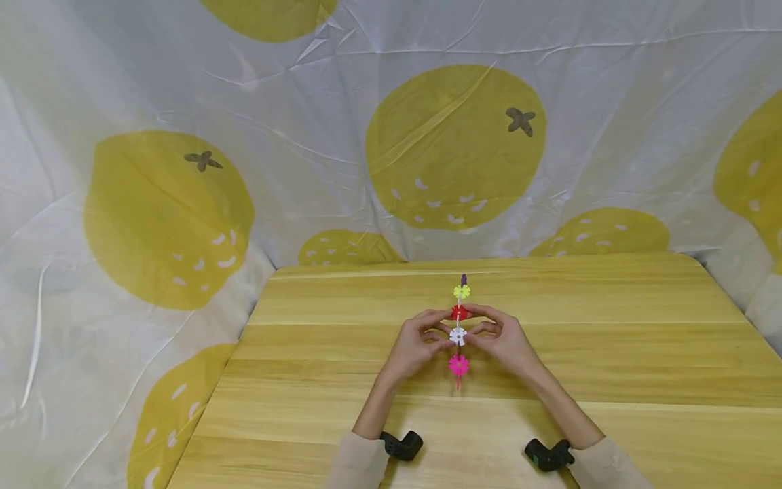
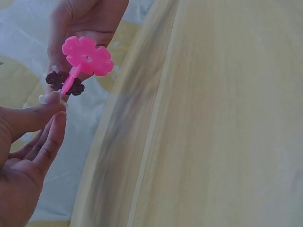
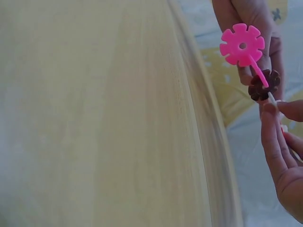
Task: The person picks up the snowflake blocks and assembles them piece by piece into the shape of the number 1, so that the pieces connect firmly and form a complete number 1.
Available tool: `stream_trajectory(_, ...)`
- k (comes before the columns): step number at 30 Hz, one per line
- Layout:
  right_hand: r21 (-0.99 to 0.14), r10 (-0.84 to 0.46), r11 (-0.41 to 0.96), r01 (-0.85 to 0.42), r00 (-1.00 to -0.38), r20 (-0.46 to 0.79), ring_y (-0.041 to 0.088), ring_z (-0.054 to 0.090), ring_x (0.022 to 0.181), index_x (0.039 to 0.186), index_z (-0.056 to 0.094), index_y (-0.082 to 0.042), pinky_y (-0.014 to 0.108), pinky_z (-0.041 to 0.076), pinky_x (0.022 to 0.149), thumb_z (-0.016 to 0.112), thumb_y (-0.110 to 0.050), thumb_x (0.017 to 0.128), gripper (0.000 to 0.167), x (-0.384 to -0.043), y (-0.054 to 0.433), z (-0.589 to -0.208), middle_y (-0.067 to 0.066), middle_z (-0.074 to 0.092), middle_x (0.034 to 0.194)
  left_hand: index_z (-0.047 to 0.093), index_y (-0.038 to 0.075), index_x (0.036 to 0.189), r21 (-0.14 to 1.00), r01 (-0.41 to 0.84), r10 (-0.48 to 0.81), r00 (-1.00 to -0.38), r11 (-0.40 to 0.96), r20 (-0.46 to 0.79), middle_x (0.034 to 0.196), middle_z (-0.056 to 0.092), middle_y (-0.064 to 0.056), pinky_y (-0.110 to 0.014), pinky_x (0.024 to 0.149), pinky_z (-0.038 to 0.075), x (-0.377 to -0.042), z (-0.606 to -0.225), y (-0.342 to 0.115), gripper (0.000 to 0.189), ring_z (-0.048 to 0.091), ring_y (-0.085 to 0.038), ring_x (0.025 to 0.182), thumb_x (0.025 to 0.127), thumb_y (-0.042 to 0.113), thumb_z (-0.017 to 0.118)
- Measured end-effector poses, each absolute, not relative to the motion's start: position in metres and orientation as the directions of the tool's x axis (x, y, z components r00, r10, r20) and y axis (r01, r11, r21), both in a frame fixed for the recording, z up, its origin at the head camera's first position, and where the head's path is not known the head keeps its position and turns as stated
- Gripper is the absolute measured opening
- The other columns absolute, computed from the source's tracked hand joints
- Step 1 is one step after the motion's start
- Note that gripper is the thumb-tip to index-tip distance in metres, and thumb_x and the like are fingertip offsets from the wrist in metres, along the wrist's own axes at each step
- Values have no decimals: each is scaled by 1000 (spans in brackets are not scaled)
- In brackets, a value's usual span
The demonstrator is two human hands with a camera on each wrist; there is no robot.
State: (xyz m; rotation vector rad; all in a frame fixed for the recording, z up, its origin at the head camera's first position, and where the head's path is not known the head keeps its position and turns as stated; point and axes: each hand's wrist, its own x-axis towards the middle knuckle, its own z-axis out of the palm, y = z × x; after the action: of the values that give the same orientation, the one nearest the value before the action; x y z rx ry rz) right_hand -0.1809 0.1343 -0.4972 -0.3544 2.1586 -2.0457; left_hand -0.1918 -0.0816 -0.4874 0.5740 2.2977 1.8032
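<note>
A chain of small notched flower-shaped plastic discs stands upright between the two hands. From its top come a dark purple disc (image 1: 463, 279), a yellow disc (image 1: 462, 291), a red disc (image 1: 455, 312) and a white disc (image 1: 455, 337). Lower down are a brown disc (image 3: 256, 91) and a pink disc (image 1: 459, 367), with a thin pink piece (image 1: 457, 383) seen edge-on at the bottom. My left hand (image 1: 414, 345) pinches the chain from the left around the red and white discs. From the opposite side my right hand (image 1: 506, 345) pinches the same stretch. Fingers partly cover the joints there.
Beneath the hands lies a light wooden table (image 1: 305, 380) with rounded far corners. A pale cloth (image 1: 293, 136) printed with yellow fruit hangs behind the table and at its left. Black devices (image 1: 403, 446) are worn at both wrists.
</note>
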Motion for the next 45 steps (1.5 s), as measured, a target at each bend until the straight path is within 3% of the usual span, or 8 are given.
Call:
stream_trajectory(11,-991,-302,126,-37,-953,-3,12,73,94,147,54,0,24,57,75,71,2,93,56,-186,139,-499,27,56,147,65,-6,134,963,156,375,-925,221,64,129,67,-23,-24,85,61,-196,-492,-74,51,73,-33,102,85,-13,76)
stream_trajectory(15,-989,-318,143,-34,-948,-13,12,73,91,147,53,3,27,58,75,71,2,94,56,-188,140,-501,29,64,136,64,-8,134,970,116,365,-931,216,30,127,67,-25,-24,83,61,-197,-494,-71,52,74,-34,101,84,-15,75)
stream_trajectory(22,-988,-323,156,4,-945,-55,17,73,85,147,52,5,28,60,74,69,4,93,56,-192,141,-506,25,76,98,63,-9,135,973,77,351,-936,219,-5,122,68,-27,-25,83,61,-198,-495,-68,53,73,-38,100,84,-16,75)
stream_trajectory(31,-984,-339,179,23,-937,-83,16,72,82,148,48,9,27,60,71,65,6,94,57,-196,142,-508,24,76,93,62,-11,134,962,92,354,-935,255,-5,115,69,-29,-28,82,62,-199,-498,-64,52,74,-39,97,84,-15,76)
stream_trajectory(38,-978,-352,207,-2,-933,-72,14,70,80,146,48,11,25,57,69,65,7,92,58,-197,142,-509,25,76,97,64,-6,135,955,54,334,-941,293,-49,114,70,-23,-26,79,62,-199,-500,-62,53,74,-27,93,84,-13,77)
stream_trajectory(45,-979,-358,205,-19,-932,-57,11,69,82,146,48,11,24,57,70,66,6,92,57,-197,142,-510,32,69,121,65,-6,134,948,69,332,-942,311,-41,113,70,-23,-25,78,62,-200,-500,-61,52,74,-27,92,84,-11,78)
